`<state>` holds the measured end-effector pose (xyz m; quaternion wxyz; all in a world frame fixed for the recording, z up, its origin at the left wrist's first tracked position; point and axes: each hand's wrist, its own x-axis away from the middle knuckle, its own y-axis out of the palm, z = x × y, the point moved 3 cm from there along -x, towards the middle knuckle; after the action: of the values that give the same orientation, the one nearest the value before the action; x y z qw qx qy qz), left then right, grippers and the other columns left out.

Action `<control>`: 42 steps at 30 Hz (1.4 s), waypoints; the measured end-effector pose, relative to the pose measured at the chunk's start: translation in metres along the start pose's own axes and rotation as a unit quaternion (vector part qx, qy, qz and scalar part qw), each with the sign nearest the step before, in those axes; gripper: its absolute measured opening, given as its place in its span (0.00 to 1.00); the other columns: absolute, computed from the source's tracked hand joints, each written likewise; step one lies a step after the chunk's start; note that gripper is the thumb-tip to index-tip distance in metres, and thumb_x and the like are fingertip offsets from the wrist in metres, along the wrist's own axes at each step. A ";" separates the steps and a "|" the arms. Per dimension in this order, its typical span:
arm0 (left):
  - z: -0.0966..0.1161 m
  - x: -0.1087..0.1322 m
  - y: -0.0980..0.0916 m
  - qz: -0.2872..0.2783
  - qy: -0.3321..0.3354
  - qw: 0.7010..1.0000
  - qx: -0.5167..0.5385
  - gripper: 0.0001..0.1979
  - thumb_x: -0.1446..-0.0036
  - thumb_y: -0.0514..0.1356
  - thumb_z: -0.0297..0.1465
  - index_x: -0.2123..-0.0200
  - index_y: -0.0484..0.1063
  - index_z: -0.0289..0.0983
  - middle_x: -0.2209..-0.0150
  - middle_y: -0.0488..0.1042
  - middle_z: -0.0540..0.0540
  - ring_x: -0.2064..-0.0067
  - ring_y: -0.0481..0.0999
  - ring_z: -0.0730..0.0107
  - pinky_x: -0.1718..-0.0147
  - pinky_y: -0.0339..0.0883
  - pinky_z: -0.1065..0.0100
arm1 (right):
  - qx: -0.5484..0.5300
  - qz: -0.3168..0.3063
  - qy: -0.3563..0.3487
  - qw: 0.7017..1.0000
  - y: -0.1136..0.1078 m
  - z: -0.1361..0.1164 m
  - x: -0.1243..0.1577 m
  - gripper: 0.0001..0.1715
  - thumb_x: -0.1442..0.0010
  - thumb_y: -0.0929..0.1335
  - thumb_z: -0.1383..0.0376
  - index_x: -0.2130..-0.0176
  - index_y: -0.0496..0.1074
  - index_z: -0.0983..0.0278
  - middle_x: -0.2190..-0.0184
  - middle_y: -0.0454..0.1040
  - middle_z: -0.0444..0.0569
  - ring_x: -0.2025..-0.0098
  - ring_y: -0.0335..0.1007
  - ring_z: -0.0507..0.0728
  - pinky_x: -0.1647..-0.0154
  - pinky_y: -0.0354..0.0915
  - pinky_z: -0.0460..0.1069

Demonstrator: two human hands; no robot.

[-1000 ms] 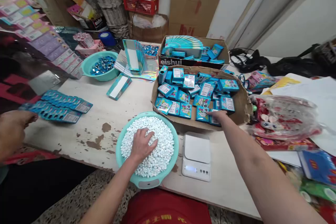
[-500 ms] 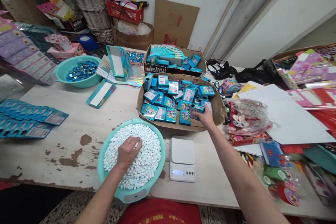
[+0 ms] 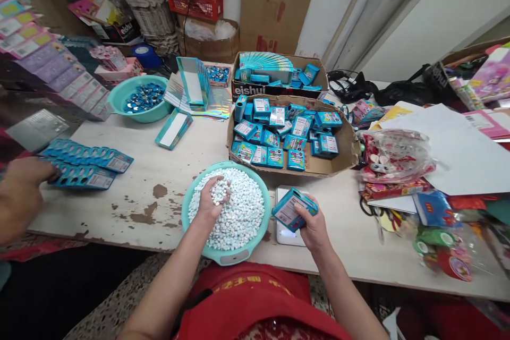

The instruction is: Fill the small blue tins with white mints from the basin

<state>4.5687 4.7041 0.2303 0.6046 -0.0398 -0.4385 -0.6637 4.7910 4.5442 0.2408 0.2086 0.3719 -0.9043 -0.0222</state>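
My left hand [image 3: 211, 197] is cupped, palm up, round a heap of small white candies [image 3: 219, 191]. It is over a turquoise basin [image 3: 187, 212] filled with the same white candies. In my right hand [image 3: 314, 223] is a small blue printed box [image 3: 292, 210], tilted, its label side showing. That box is above a white digital scale [image 3: 292, 238] and hides most of it. Behind both hands stands an open cardboard box [image 3: 338, 159] holding several more small blue boxes [image 3: 295, 160].
At the left, a co-worker's hand [image 3: 27, 186] is at rows of blue cards [image 3: 85, 164]. Further back are a turquoise basin of blue wrapped pieces [image 3: 115, 106], folded blue cartons [image 3: 193, 85] and another carton box [image 3: 274, 88]. Plastic bags and papers [image 3: 438, 154] crowd the right.
My right hand has brought a blue box from the cardboard box to above the scale. My left hand has turned palm up with candies. A co-worker's hand has come in at the left.
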 end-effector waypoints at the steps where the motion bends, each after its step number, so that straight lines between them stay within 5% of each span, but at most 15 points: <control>1: 0.000 0.001 0.000 -0.004 -0.018 1.000 0.019 0.14 0.55 0.61 0.36 0.65 0.67 0.36 0.73 0.73 0.46 0.78 0.71 0.73 0.87 0.54 0.78 | 0.024 -0.014 0.002 1.000 0.008 0.003 0.004 0.30 0.62 0.77 0.54 0.62 0.65 0.61 0.70 0.73 0.41 0.69 0.70 0.54 0.66 0.69 0.51; 7: -0.004 0.013 0.013 0.008 -0.060 0.993 0.099 0.11 0.50 0.61 0.35 0.72 0.61 0.37 0.78 0.67 0.52 0.82 0.66 0.77 0.86 0.56 0.78 | 0.237 -0.125 -0.065 0.961 0.065 0.010 0.031 0.25 0.58 0.76 0.54 0.64 0.68 0.62 0.70 0.71 0.45 0.68 0.68 0.56 0.67 0.65 0.50; 14: 0.000 0.037 0.037 -0.022 0.180 0.983 0.018 0.14 0.54 0.65 0.35 0.76 0.62 0.36 0.78 0.66 0.54 0.78 0.70 0.75 0.78 0.64 0.73 | 0.387 -0.174 -0.244 0.872 0.114 0.010 0.045 0.13 0.50 0.72 0.61 0.64 0.68 0.61 0.65 0.72 0.48 0.60 0.68 0.59 0.60 0.63 0.52; 20: 0.002 0.037 0.035 0.008 0.232 0.972 -0.032 0.13 0.52 0.65 0.37 0.75 0.65 0.36 0.81 0.66 0.55 0.77 0.72 0.74 0.70 0.67 0.70 | 0.409 -0.155 -0.271 0.858 0.121 0.013 0.039 0.14 0.51 0.73 0.62 0.64 0.68 0.61 0.65 0.72 0.47 0.60 0.68 0.59 0.60 0.63 0.52; 32: 0.012 0.036 0.046 -0.027 0.222 0.973 -0.053 0.13 0.51 0.65 0.37 0.73 0.64 0.36 0.79 0.68 0.53 0.77 0.71 0.73 0.75 0.64 0.72 | 0.401 -0.161 -0.268 0.861 0.128 0.005 0.035 0.14 0.50 0.73 0.62 0.63 0.69 0.61 0.63 0.73 0.48 0.59 0.68 0.60 0.60 0.63 0.52; 42: 0.016 0.037 0.047 0.004 0.246 0.967 -0.067 0.13 0.51 0.64 0.37 0.74 0.65 0.36 0.78 0.70 0.53 0.77 0.72 0.72 0.72 0.66 0.69 | 0.385 -0.168 -0.260 0.869 0.127 -0.002 0.031 0.17 0.52 0.74 0.61 0.63 0.68 0.61 0.65 0.72 0.46 0.61 0.68 0.59 0.61 0.63 0.52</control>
<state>4.5903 4.6910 0.2870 0.6923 0.0831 -0.2308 -0.6786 4.6874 4.6150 0.2791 -0.2011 0.5498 -0.7863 0.1974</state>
